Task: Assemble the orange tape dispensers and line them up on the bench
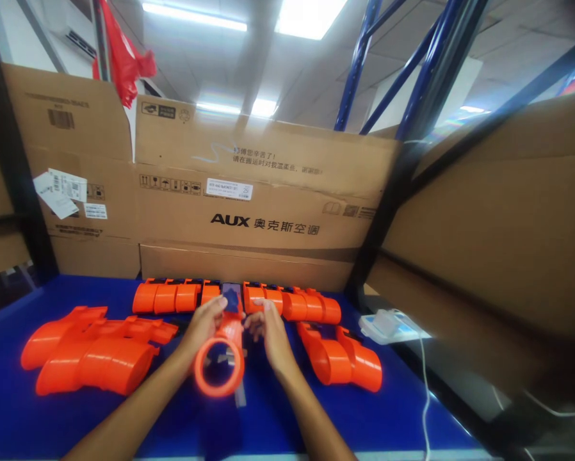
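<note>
Both my hands meet at the middle of a blue table (18, 410). My left hand (205, 325) and my right hand (269, 336) together hold an orange plastic part (220, 362) with a round open ring facing me. A small dark piece (231, 296) sits at the part's far end between my fingertips. A row of orange curved parts (172, 296) lies just behind my hands, continuing to the right (297, 304).
Orange duct-like parts lie at the left (90, 355) and two more at the right (345, 358). Cardboard boxes (263, 205) wall the back and right side. A white charger with a cable (388, 325) lies at the table's right edge. Blue rack posts (426, 83) rise behind.
</note>
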`<move>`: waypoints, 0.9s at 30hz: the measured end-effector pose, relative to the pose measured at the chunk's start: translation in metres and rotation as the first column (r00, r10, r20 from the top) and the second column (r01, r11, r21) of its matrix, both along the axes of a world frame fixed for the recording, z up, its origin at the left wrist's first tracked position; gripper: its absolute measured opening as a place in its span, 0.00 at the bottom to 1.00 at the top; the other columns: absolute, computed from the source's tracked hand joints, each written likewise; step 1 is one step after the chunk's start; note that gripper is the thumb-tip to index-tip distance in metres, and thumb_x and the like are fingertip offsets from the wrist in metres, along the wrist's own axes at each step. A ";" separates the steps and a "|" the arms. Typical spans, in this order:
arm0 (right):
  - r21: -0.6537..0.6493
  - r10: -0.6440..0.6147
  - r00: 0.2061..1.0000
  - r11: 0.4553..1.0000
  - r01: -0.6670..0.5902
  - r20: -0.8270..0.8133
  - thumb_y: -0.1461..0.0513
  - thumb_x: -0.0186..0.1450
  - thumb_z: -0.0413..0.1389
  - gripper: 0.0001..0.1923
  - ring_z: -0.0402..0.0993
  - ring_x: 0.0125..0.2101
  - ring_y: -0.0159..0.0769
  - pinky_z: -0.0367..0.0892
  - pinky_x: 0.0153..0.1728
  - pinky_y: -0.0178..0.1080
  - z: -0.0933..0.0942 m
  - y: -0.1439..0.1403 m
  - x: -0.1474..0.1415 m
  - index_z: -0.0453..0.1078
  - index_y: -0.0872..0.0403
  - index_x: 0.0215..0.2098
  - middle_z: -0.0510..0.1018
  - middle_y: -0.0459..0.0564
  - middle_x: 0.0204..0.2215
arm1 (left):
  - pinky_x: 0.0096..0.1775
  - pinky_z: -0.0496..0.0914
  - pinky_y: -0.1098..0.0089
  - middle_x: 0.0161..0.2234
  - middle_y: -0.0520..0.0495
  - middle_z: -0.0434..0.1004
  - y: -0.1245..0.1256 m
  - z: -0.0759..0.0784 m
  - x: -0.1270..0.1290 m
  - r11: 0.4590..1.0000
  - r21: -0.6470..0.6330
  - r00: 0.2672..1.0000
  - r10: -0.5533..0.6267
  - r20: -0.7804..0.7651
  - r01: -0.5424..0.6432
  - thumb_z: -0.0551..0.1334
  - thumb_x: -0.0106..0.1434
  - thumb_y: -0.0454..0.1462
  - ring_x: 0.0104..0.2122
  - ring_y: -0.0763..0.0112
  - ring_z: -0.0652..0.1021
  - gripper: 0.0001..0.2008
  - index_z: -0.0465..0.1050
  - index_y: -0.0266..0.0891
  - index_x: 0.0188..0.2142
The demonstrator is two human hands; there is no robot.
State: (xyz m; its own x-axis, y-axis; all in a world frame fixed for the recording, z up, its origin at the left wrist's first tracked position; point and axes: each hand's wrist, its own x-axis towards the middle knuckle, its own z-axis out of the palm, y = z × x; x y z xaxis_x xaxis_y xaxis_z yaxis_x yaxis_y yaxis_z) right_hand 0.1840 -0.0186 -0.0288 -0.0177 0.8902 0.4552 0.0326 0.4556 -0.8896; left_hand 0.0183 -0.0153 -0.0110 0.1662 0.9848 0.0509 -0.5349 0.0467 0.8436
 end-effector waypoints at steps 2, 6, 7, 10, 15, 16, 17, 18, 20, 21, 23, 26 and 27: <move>0.039 -0.023 0.982 0.999 0.016 0.187 0.49 0.69 0.49 0.17 0.67 0.21 0.34 0.59 0.22 0.34 -0.003 -0.004 0.001 0.65 0.51 0.49 0.73 0.43 0.22 | 0.31 0.73 0.67 0.29 0.41 0.82 0.004 0.006 -0.009 1.000 -0.009 0.993 0.010 0.118 -0.009 0.65 0.57 0.49 0.27 0.62 0.81 0.20 0.77 0.32 0.39; 0.162 -0.008 0.808 0.981 -0.108 0.590 0.62 0.59 0.61 0.17 0.69 0.23 0.33 0.55 0.23 0.32 -0.006 -0.016 -0.002 0.70 0.47 0.46 0.75 0.41 0.24 | 0.31 0.74 0.68 0.28 0.43 0.82 0.008 0.014 -0.022 0.999 -0.001 0.962 0.040 0.270 -0.042 0.63 0.58 0.48 0.26 0.65 0.80 0.19 0.77 0.33 0.38; 0.179 -0.013 0.764 0.975 -0.135 0.645 0.63 0.56 0.61 0.16 0.69 0.24 0.34 0.54 0.23 0.32 -0.006 -0.018 -0.004 0.70 0.47 0.44 0.76 0.42 0.25 | 0.31 0.74 0.69 0.28 0.43 0.82 0.008 0.015 -0.024 0.999 -0.001 0.956 0.040 0.292 -0.042 0.63 0.59 0.47 0.26 0.65 0.80 0.19 0.77 0.33 0.39; 0.212 -0.029 0.703 0.961 -0.176 0.711 0.66 0.54 0.61 0.10 0.69 0.25 0.34 0.53 0.23 0.32 -0.006 -0.023 -0.010 0.71 0.49 0.34 0.76 0.43 0.24 | 0.30 0.74 0.69 0.31 0.41 0.82 0.004 0.017 -0.022 1.000 -0.001 0.943 0.012 0.332 -0.013 0.62 0.59 0.46 0.27 0.65 0.80 0.19 0.77 0.32 0.40; 0.270 -0.080 0.797 0.957 -0.107 0.599 0.67 0.53 0.59 0.06 0.69 0.23 0.35 0.55 0.22 0.32 -0.008 -0.020 -0.011 0.70 0.50 0.27 0.76 0.43 0.21 | 0.29 0.74 0.70 0.29 0.43 0.81 -0.001 0.017 -0.017 1.000 0.004 0.944 0.007 0.330 -0.008 0.61 0.60 0.45 0.26 0.67 0.80 0.14 0.75 0.35 0.36; 0.272 -0.091 0.823 0.959 -0.080 0.560 0.67 0.53 0.59 0.06 0.70 0.23 0.35 0.56 0.23 0.32 -0.009 -0.018 -0.010 0.70 0.50 0.27 0.76 0.43 0.22 | 0.30 0.74 0.70 0.30 0.43 0.81 -0.002 0.017 -0.017 1.000 0.005 0.946 -0.003 0.324 0.001 0.61 0.59 0.45 0.27 0.66 0.80 0.14 0.75 0.36 0.35; 0.264 -0.097 0.847 0.963 -0.052 0.523 0.68 0.53 0.58 0.06 0.70 0.24 0.36 0.57 0.23 0.32 -0.009 -0.015 -0.008 0.71 0.51 0.28 0.77 0.43 0.22 | 0.30 0.75 0.68 0.31 0.42 0.82 -0.002 0.016 -0.017 1.000 0.009 0.949 -0.019 0.316 0.017 0.61 0.59 0.46 0.29 0.64 0.81 0.14 0.74 0.37 0.35; 0.245 -0.103 0.866 0.969 -0.023 0.490 0.68 0.54 0.57 0.06 0.71 0.24 0.36 0.59 0.23 0.32 -0.010 -0.012 -0.006 0.71 0.51 0.28 0.77 0.43 0.23 | 0.31 0.75 0.67 0.32 0.41 0.82 -0.003 0.015 -0.017 0.999 0.014 0.952 -0.043 0.303 0.041 0.61 0.59 0.47 0.31 0.61 0.81 0.14 0.74 0.37 0.35; 0.199 -0.140 0.896 0.978 0.059 0.422 0.68 0.54 0.55 0.06 0.71 0.23 0.35 0.61 0.24 0.33 -0.010 -0.005 0.000 0.71 0.51 0.28 0.76 0.43 0.23 | 0.32 0.76 0.64 0.34 0.39 0.82 -0.006 0.011 -0.017 0.993 0.014 0.959 -0.120 0.257 0.120 0.61 0.59 0.49 0.34 0.57 0.82 0.17 0.75 0.37 0.37; 0.183 -0.181 0.905 0.976 0.117 0.384 0.67 0.55 0.54 0.06 0.70 0.23 0.34 0.61 0.24 0.33 -0.010 -0.002 0.004 0.70 0.52 0.29 0.76 0.43 0.22 | 0.33 0.76 0.64 0.34 0.38 0.82 -0.007 0.009 -0.016 0.984 0.006 0.958 -0.173 0.229 0.176 0.61 0.59 0.49 0.36 0.56 0.82 0.18 0.75 0.37 0.38; 0.162 -0.287 0.910 0.955 0.248 0.299 0.66 0.56 0.54 0.05 0.69 0.21 0.34 0.62 0.23 0.33 -0.010 0.004 0.011 0.70 0.52 0.30 0.74 0.43 0.22 | 0.33 0.75 0.63 0.35 0.36 0.82 -0.012 0.005 -0.013 0.957 -0.013 0.944 -0.285 0.165 0.291 0.62 0.59 0.49 0.37 0.55 0.82 0.19 0.75 0.35 0.40; 0.126 -0.373 0.914 0.926 0.356 0.159 0.63 0.56 0.55 0.04 0.69 0.22 0.34 0.64 0.24 0.34 -0.008 0.009 0.020 0.69 0.52 0.31 0.73 0.44 0.22 | 0.32 0.74 0.66 0.36 0.38 0.82 -0.016 0.001 -0.007 0.941 0.014 0.939 -0.337 0.062 0.337 0.67 0.58 0.43 0.34 0.59 0.81 0.16 0.75 0.36 0.43; 0.112 -0.372 0.921 0.926 0.360 0.115 0.62 0.56 0.56 0.04 0.69 0.23 0.34 0.65 0.25 0.34 -0.007 0.009 0.021 0.69 0.53 0.31 0.73 0.44 0.23 | 0.31 0.73 0.67 0.36 0.39 0.81 -0.016 0.000 -0.005 0.947 0.025 0.946 -0.322 0.030 0.321 0.68 0.57 0.41 0.32 0.61 0.81 0.16 0.74 0.37 0.43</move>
